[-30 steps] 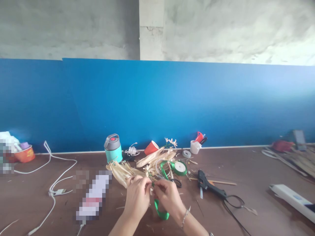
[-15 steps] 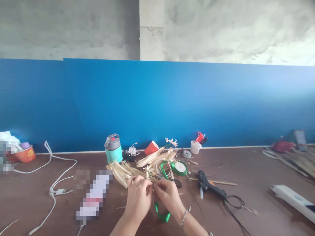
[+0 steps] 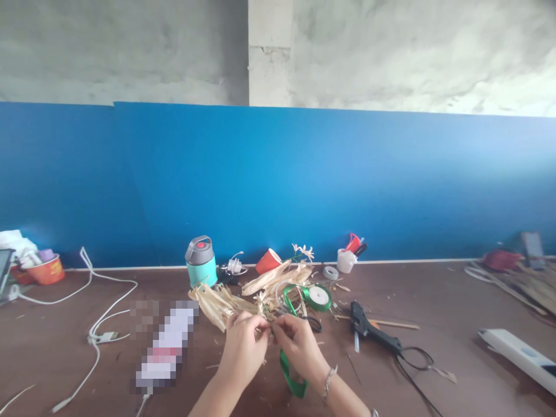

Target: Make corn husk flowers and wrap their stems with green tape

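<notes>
My left hand point(image 3: 246, 347) and my right hand point(image 3: 299, 347) meet over the brown table, thumb and fingers of each pinched together. A green ribbon point(image 3: 292, 376) hangs in a loop beneath my right hand, which pinches it. Whatever my left fingertips hold is too small to make out. Just past the fingertips is a small pale flower point(image 3: 262, 300), partly hidden among dried corn husks point(image 3: 212, 304). Behind my right hand lies the ribbon spool point(image 3: 319, 296) with green ribbon. Scissors point(image 3: 313, 324), only their dark handles showing, lie beside that hand.
To the right are a black glue gun point(image 3: 373, 330), a wooden stick point(image 3: 402, 324) and a white box point(image 3: 516, 353). A turquoise jar point(image 3: 201, 266), an orange cup point(image 3: 268, 262), a tape roll point(image 3: 330, 273) and a white cup point(image 3: 346, 262) stand behind. White cables point(image 3: 98, 318) run at left.
The ribbon loop under my right hand has swung a little right and down. Both hands stay pinched together in nearly the same place, and the view has shifted slightly.
</notes>
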Demonstrator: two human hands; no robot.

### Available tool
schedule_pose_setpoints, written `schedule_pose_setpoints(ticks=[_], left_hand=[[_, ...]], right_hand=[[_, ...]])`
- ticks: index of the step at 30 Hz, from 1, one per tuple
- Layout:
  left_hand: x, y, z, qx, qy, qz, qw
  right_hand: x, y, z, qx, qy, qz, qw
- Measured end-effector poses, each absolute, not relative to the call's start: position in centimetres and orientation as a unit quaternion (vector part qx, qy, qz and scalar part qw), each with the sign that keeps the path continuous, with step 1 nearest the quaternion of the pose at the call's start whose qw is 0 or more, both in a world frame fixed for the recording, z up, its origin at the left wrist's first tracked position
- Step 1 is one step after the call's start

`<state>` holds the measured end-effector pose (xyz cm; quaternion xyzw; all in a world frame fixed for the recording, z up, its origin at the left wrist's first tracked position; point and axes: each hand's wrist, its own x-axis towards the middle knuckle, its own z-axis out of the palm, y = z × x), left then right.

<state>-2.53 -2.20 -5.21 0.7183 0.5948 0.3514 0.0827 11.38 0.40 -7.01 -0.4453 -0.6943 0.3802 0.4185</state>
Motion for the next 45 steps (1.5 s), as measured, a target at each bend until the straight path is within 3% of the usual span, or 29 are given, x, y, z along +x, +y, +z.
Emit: schedule_pose_setpoints(ticks=[3,13,26,32,45], left_hand=[[-2.73,-2.15,-5.09,0.726,0.592,0.332,0.105],[-2.42,-2.35,-4.90,0.760,0.587,0.278,0.010],[-2.69,-1.86,-5.47,0.719,0.606,0.328,0.090],[-2.80,-1.90,-5.49,0.711,0.612,0.335,0.093],[-2.41,-2.03,-5.49,0.698,0.622,0.339,0.108]], right_hand=[[11.53,0.49,-7.11,-0.444,-0.727,0.344,0.395],[11.70,0.21,-6.66,-0.477,-0.776,0.220,0.348],[11.92,0.73,-6.90,-0.395,-0.759,0.286,0.432],[11.94,0.64,-6.86,-0.434,-0.731,0.343,0.399],[11.90,0.84,-6.97,-0.443,-0.760,0.289,0.378]])
